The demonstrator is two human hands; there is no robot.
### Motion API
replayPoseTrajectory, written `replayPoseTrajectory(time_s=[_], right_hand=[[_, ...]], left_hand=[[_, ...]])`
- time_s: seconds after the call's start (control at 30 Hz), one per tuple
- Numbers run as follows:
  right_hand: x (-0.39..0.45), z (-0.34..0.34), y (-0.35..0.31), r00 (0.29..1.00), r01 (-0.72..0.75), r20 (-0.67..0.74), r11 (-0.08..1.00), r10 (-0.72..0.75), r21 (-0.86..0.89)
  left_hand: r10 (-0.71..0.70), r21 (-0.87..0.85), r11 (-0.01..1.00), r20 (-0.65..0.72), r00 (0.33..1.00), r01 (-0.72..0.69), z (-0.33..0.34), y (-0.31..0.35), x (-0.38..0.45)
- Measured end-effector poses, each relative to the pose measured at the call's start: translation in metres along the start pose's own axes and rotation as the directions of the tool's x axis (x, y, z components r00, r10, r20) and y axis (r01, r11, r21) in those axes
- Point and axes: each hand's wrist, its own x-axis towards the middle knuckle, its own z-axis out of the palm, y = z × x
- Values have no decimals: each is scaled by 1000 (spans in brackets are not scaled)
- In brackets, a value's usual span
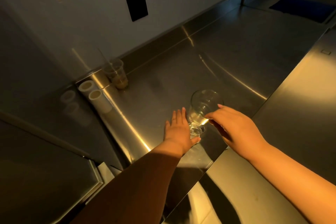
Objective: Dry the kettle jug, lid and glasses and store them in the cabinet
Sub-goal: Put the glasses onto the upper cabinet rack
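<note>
Two hands meet the footed glass point(203, 109): right hand point(236, 129) fingers pinch its bowl, left hand point(179, 131) lies flat and open beside it, so wet glass could slip onto the steel table point(236, 56).

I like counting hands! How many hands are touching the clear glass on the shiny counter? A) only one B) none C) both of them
C: the left hand lies flat against the side of the glass with straight fingers, while the right hand pinches it from the other side on the steel counter.
</note>
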Motion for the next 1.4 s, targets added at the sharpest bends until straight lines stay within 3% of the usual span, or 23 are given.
replayPoseTrajectory(time_s=[0.2,0.37,0.6,0.93,1.03,1.17,1.27,1.4], right_hand=[[2,10,-4,999,25,29,1000,-25,-7],[1,22,-4,988,-32,153,999,28,18],[3,37,-1,971,-58,232,998,54,10],[1,50,8,994,74,84,997,-74,7],[-3,68,9,986,-166,11,969,167,182],[3,101,10,864,-460,51,744,501,485],[6,121,12,815,-513,140,589,562,624],[5,135,15,784,-535,169,511,598,673]], left_hand=[[-70,109,992,79,994,62,3,-2,0],[-114,195,977,117,987,90,2,-2,3],[-140,178,977,136,981,115,6,-3,3],[-151,181,976,162,975,121,6,-3,4],[-156,206,971,159,975,122,5,-2,2],[-147,180,977,156,977,119,3,-2,0],[-142,173,979,171,975,112,2,-3,0],[-140,185,977,186,973,105,1,-3,0]])
